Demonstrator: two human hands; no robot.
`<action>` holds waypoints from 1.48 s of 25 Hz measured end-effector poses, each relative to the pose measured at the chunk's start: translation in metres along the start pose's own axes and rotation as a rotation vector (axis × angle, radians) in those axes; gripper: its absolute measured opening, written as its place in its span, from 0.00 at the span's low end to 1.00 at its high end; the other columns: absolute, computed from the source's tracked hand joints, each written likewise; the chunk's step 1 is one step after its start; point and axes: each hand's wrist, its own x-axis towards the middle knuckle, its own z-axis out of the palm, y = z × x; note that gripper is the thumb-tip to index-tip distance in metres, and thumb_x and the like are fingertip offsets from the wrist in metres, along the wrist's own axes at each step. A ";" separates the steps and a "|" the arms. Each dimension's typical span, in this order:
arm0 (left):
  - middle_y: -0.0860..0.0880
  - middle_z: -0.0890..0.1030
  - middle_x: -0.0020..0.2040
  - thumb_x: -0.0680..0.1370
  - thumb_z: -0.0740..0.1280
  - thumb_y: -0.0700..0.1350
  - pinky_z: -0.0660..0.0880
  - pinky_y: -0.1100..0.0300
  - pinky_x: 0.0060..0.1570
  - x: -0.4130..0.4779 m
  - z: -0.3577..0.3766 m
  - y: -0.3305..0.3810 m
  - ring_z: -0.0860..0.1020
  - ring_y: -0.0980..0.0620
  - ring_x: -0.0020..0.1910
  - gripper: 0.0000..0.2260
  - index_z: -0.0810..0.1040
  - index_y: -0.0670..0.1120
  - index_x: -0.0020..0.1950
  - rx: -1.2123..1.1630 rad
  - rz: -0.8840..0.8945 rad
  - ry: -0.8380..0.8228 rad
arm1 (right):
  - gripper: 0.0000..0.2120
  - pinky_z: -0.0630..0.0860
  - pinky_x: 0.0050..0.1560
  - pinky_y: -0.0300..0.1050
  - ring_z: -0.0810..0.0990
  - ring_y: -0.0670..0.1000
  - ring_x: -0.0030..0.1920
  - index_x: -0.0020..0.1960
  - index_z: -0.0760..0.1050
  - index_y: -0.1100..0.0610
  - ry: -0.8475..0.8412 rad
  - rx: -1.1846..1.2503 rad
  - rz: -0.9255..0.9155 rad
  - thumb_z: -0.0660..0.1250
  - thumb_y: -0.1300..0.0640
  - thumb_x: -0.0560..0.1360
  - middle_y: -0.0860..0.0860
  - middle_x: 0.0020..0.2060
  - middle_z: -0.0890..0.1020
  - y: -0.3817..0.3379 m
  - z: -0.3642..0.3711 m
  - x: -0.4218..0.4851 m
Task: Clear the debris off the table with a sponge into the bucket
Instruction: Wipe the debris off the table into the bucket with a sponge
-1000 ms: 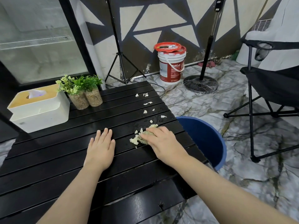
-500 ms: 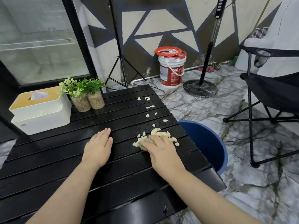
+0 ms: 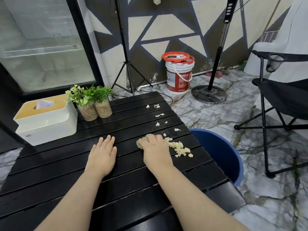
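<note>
My right hand (image 3: 154,150) lies over a yellowish sponge (image 3: 140,142) on the black slatted table (image 3: 66,180), fingers curled on it; only the sponge's left edge shows. A heap of pale debris crumbs (image 3: 180,148) sits just right of that hand, near the table's right edge. More white scraps (image 3: 158,115) trail toward the far right corner. The blue bucket (image 3: 223,152) stands on the floor beside the table's right edge. My left hand (image 3: 103,151) rests flat on the table, fingers straight.
A white tissue box (image 3: 45,124) and two small potted plants (image 3: 93,104) stand at the table's far left. On the floor behind are a tripod (image 3: 126,67), a red-lidded paint pail (image 3: 179,74) and a fan base (image 3: 209,94). A black folding chair (image 3: 283,100) is at right.
My right hand swept the sponge rightward, then slid back left, leaving the crumb heap spread out to its right, closer to the table edge. The left hand stayed flat in place.
</note>
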 end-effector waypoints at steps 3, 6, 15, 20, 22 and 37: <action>0.51 0.55 0.77 0.81 0.49 0.49 0.47 0.51 0.75 0.004 -0.003 0.020 0.49 0.50 0.77 0.21 0.56 0.48 0.75 -0.079 -0.006 0.035 | 0.16 0.66 0.57 0.33 0.71 0.50 0.57 0.62 0.76 0.50 0.062 0.504 0.062 0.60 0.62 0.78 0.47 0.57 0.75 0.010 -0.043 -0.005; 0.50 0.55 0.77 0.81 0.49 0.48 0.46 0.52 0.74 0.019 -0.001 0.050 0.48 0.49 0.77 0.21 0.55 0.47 0.75 -0.121 0.088 0.045 | 0.16 0.66 0.48 0.26 0.71 0.35 0.52 0.63 0.74 0.45 -0.014 0.850 0.160 0.60 0.59 0.79 0.37 0.53 0.73 0.042 -0.081 0.014; 0.54 0.43 0.77 0.81 0.43 0.52 0.40 0.56 0.75 0.032 0.025 0.058 0.39 0.54 0.76 0.23 0.44 0.51 0.76 -0.016 0.079 0.049 | 0.19 0.63 0.64 0.42 0.69 0.55 0.66 0.68 0.69 0.54 0.137 0.351 0.145 0.61 0.58 0.78 0.54 0.66 0.73 0.127 -0.017 0.195; 0.56 0.42 0.77 0.80 0.40 0.53 0.39 0.57 0.74 0.031 0.023 0.058 0.38 0.55 0.76 0.23 0.44 0.52 0.76 0.004 0.079 0.058 | 0.18 0.66 0.64 0.51 0.67 0.57 0.63 0.68 0.68 0.50 -0.130 -0.128 -0.055 0.59 0.54 0.79 0.51 0.66 0.73 0.131 0.022 0.234; 0.55 0.42 0.77 0.80 0.41 0.53 0.39 0.57 0.74 0.030 0.023 0.058 0.39 0.55 0.76 0.23 0.44 0.52 0.76 0.010 0.072 0.041 | 0.17 0.65 0.65 0.48 0.68 0.55 0.61 0.67 0.71 0.51 -0.170 -0.029 -0.223 0.61 0.55 0.78 0.50 0.64 0.75 0.133 0.012 0.209; 0.52 0.49 0.78 0.81 0.46 0.51 0.42 0.54 0.74 0.032 0.023 0.057 0.44 0.51 0.77 0.23 0.49 0.49 0.76 0.021 0.072 0.028 | 0.19 0.64 0.67 0.52 0.67 0.58 0.66 0.68 0.69 0.53 -0.166 -0.120 -0.162 0.59 0.53 0.78 0.55 0.66 0.73 0.110 0.039 0.256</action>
